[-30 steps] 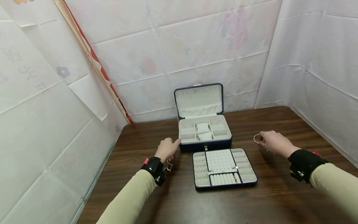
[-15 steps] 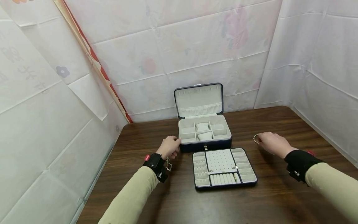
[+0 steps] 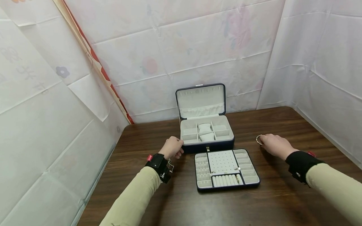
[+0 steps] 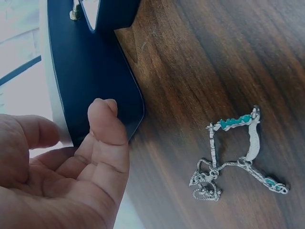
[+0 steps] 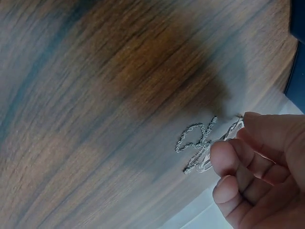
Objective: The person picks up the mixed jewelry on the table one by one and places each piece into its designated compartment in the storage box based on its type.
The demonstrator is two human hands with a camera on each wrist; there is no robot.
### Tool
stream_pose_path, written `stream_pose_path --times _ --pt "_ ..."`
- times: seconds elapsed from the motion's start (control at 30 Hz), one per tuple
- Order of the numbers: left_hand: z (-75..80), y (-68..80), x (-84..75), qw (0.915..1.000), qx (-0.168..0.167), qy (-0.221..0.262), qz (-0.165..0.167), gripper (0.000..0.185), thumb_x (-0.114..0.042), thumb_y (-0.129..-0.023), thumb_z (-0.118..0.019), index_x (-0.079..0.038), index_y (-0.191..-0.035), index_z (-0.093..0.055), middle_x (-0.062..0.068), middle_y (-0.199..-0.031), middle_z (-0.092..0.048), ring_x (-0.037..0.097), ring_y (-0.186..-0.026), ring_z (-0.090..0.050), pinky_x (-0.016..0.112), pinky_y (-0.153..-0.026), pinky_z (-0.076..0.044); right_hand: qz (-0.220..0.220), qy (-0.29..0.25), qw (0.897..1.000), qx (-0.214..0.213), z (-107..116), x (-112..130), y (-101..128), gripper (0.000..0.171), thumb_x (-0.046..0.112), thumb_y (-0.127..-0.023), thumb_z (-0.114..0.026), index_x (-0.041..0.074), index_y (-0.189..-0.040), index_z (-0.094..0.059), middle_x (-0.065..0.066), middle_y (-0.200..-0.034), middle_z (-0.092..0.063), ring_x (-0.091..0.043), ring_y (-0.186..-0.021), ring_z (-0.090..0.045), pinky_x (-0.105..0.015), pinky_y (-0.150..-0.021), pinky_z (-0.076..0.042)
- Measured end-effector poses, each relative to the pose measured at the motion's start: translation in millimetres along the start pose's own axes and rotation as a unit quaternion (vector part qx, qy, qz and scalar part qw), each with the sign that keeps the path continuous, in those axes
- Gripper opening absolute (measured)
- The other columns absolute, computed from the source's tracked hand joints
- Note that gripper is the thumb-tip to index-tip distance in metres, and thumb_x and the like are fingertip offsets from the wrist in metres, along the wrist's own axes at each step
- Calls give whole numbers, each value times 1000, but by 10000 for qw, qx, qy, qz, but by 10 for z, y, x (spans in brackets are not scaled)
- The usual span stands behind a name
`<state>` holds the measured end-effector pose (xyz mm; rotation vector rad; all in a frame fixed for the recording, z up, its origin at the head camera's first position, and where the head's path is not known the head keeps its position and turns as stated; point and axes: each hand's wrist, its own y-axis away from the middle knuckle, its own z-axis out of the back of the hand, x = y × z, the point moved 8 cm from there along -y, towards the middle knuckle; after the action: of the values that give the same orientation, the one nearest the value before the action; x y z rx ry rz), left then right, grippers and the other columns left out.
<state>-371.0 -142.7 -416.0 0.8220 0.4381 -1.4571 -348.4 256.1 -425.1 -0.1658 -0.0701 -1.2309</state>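
Pinching a thin, twisted silver chain at its fingertips, the right hand holds it against the worktop; the left hand, fingers relaxed, touches the navy jewellery box.

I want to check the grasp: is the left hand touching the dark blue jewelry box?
Touching. In the head view the left hand has its fingers on the front left corner of the jewelry box; the left wrist view shows the thumb against the box's dark wall.
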Motion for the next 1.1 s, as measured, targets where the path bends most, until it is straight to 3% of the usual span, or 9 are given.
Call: stream_pose_path --times 0.43,0.6,0.8,1.1 --pt "-1 -5 1 9997 127 216 -76 37 -13 -100 -44 8 -90 -73 19 -78 -72 17 -51 -61 38 -57 -61 54 82 9999 104 -48 0 -35 18 -2 -93 -63 11 -81 -60 -5 -74 -63 -24 -66 -62 -47 -55 -50" --pt "-4 -5 10 9995 170 257 -70 37 -13 -101 -44 7 -89 -73 20 -80 -73 18 -52 -61 42 -62 -62 -46 40 9998 204 -59 -15 -45 22 -3 -97 -54 11 -80 -58 -5 -72 -59 -22 -64 -57 -45 -55 -48" --pt "-5 2 4 9996 169 223 -78 37 -13 -101 -44 8 -89 -73 21 -80 -73 18 -52 -61 44 -64 -62 -85 107 9996 245 -78 -41 -56 24 -3 -98 -53 10 -78 -55 -3 -71 -55 -20 -62 -51 -41 -54 -46" --pt "-8 -5 12 9998 142 133 -49 37 -13 -100 -44 7 -88 -73 19 -79 -73 18 -52 -62 42 -62 -62 420 465 9980 84 -79 33 -57 24 -10 -92 -56 9 -78 -58 -3 -69 -58 -19 -62 -55 -42 -54 -50"
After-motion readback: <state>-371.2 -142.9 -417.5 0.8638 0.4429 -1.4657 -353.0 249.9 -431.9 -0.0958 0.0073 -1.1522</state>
